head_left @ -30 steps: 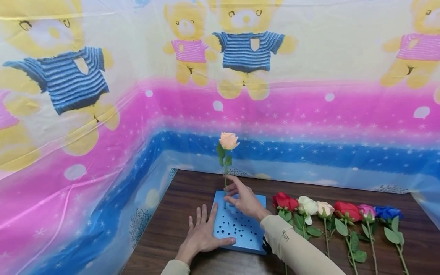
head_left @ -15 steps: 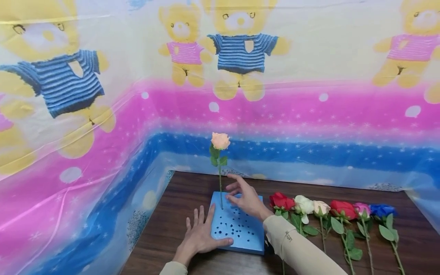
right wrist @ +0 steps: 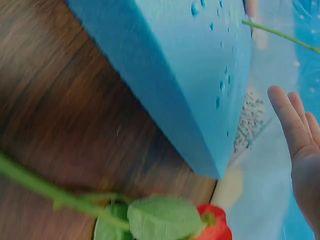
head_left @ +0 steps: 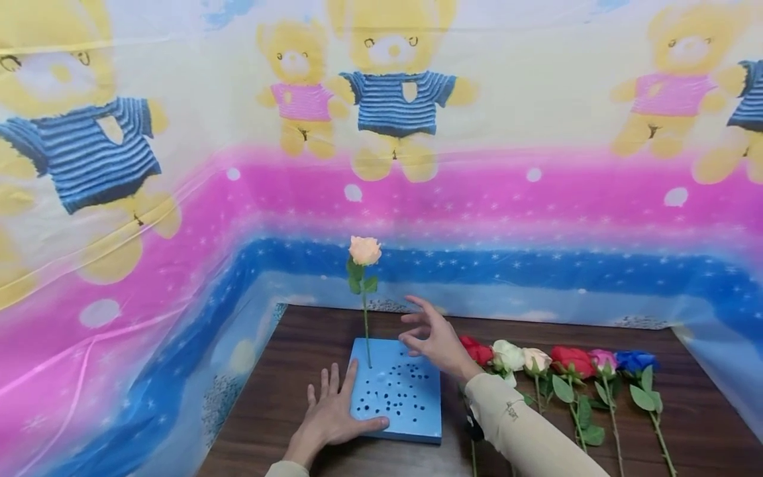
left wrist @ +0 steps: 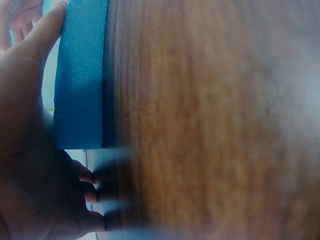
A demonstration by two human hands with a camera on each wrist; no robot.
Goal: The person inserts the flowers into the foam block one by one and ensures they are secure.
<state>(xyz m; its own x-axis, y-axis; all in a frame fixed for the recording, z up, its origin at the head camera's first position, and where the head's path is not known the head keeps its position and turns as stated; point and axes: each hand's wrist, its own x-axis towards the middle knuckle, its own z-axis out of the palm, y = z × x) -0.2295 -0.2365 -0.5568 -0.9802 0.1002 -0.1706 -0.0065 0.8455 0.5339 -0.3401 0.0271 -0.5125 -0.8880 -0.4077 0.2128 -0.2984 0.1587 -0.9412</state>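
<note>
A pale peach artificial rose (head_left: 365, 251) stands upright, its stem stuck in the far left part of a blue foam block (head_left: 405, 427) pitted with several dark holes. My left hand (head_left: 332, 412) lies spread at the block's left edge, thumb on the near part of its top. In the left wrist view the thumb runs along the block's side (left wrist: 82, 75). To the right of the rose my right hand (head_left: 438, 339) is held over the block's far right corner, fingers loosely bent and apart from the stem. The right wrist view shows the rose stem (right wrist: 280, 34) away from those fingers.
Right of the block, several artificial roses lie in a row on the dark wooden table (head_left: 250, 424): a white rose (head_left: 508, 356), a blue rose (head_left: 636, 361), red ones and others. A bear-print cloth (head_left: 507, 232) hangs behind and to the left.
My right hand has let go of the rose stem and drawn off to the right. The rose stays standing in the block, and my left hand keeps its place there.
</note>
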